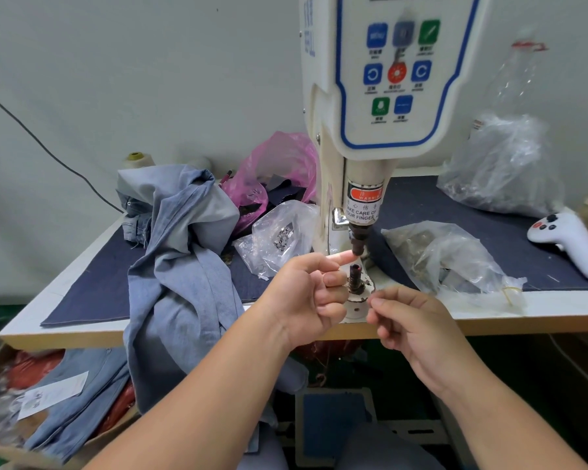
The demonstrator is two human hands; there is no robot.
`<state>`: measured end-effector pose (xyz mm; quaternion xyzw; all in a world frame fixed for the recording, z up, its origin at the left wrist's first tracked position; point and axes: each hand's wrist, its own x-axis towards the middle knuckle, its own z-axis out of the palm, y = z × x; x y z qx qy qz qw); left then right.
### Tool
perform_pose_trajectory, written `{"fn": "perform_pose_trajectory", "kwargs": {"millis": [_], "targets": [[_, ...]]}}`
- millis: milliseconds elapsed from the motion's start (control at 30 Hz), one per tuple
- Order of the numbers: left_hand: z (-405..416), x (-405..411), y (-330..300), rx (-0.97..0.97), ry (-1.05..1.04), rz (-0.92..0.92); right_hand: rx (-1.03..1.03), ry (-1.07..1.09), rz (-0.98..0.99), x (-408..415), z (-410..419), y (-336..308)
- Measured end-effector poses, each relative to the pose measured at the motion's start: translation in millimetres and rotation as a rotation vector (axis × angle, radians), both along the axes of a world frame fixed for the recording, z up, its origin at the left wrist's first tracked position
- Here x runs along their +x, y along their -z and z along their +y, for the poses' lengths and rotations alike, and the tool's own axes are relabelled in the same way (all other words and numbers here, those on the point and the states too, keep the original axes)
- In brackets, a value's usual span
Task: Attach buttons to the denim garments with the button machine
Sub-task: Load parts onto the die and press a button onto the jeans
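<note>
The white button machine (pixel 387 79) stands on the table with its dark upper punch (pixel 357 244) above the lower die post (pixel 354 276). My left hand (pixel 302 293) has its index finger stretched out, its tip pressing under the upper punch; its other fingers are curled. My right hand (pixel 418 330) is just right of the die base, thumb and fingertips pinched together on a tiny piece I can barely see. A light blue denim garment (pixel 184 266) lies heaped left of the machine and hangs over the table's front edge. No fabric lies on the die.
A clear bag of metal buttons (pixel 279 235) lies left of the die, another clear bag (pixel 438 256) to the right. There is a pink bag (pixel 279 164) behind, a white handheld controller (pixel 567 242) at far right, and a cardboard box with denim garments (pixel 65 401) below left.
</note>
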<state>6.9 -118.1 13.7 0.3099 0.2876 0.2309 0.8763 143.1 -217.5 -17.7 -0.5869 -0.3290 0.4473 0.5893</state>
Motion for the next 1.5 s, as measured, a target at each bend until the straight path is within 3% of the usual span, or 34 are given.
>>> {"fn": "perform_pose_trajectory", "kwargs": {"millis": [100,167,333,400,533,700,833,900,1033,1133,1400,1500], "targets": [[-0.2,-0.3,0.7,0.016,-0.014,0.006,-0.007,-0.002,-0.006,-1.5,-0.4,-1.0],[2.5,0.7,0.1,0.176,-0.093,0.119,-0.006,-0.002,0.004,-1.8,-0.8,-1.4],[32.2,-17.6,-5.2,1.203,-0.454,0.744,-0.013,0.008,0.027,-0.2,-1.0,-0.1],[52.1,-27.9,-11.7,1.397,-0.557,0.913,-0.021,0.009,0.033,-0.4,0.0,0.6],[105.2,-46.4,-27.4,1.571,-0.723,1.176,-0.030,0.006,0.028,-1.4,2.6,2.2],[160.1,-78.0,-33.4,1.631,-0.856,1.519,-0.041,-0.002,0.011,-2.6,5.2,5.5],[180.6,-97.1,-15.2,1.292,-0.603,1.811,-0.058,-0.010,-0.031,-4.8,4.7,8.3],[182.9,-101.3,-0.1,1.211,-0.516,1.808,-0.073,-0.014,-0.043,-6.6,5.1,9.5],[182.9,-103.1,10.3,1.337,-0.575,1.690,-0.082,-0.002,-0.055,-9.4,5.8,10.0],[171.7,-106.8,9.8,1.382,-0.792,1.528,-0.057,-0.001,-0.058,-9.6,5.7,8.5],[114.5,-149.3,-11.4,1.496,-1.399,0.857,0.046,-0.058,-0.077,-17.3,6.6,2.0],[101.3,-173.4,-33.0,1.350,-1.522,0.703,0.111,-0.159,-0.027,-33.8,13.0,-11.2]]}}
